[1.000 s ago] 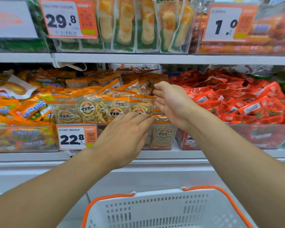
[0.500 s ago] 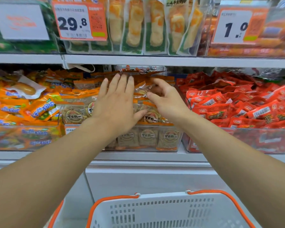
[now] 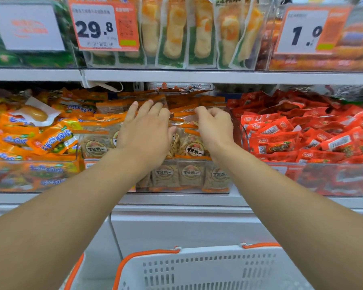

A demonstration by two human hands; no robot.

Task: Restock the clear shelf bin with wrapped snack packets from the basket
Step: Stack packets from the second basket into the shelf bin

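The clear shelf bin (image 3: 197, 188) on the middle shelf holds several orange-topped clear snack packets (image 3: 188, 143) with round labels. My left hand (image 3: 145, 130) lies flat on top of the packets, fingers straight and pointing to the back. Beside it, my right hand (image 3: 215, 125) has its fingers curled and pinches the orange top edge of one packet in the pile. The white basket (image 3: 208, 268) with orange handles sits below at the bottom edge; its inside is hidden from view.
A bin of orange wrapped sweets (image 3: 29, 141) stands to the left and a bin of red packets (image 3: 302, 139) to the right. The upper shelf (image 3: 197, 76) hangs close above the bins, with price tags 29.8 (image 3: 104, 26) and 1.0 (image 3: 302, 30).
My left hand rose from the bin's front edge onto the packets and now lies flat on them. My right hand stayed at the packet tops, fingers curled tighter.
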